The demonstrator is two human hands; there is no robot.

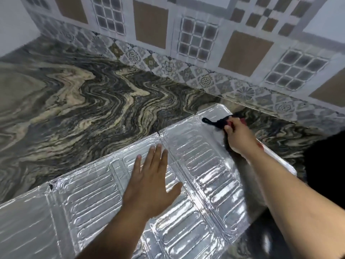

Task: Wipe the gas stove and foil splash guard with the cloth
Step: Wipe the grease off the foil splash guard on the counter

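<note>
While left hand [149,186] lies flat, released, on foil guard [196,165], right grip [238,136] clenches dark cloth [216,123] — far corner.

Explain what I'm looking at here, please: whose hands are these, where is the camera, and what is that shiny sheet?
There is no machine: a person wears one camera on the head, looking forward and down at their own bare hands. The shiny sheet is a folding foil splash guard, laid on a swirly marble counter below a tiled wall. The left hand lies open and flat on the foil. The right hand has a closed grip on a dark cloth, near the guard's far end. No stove can be made out.
</note>
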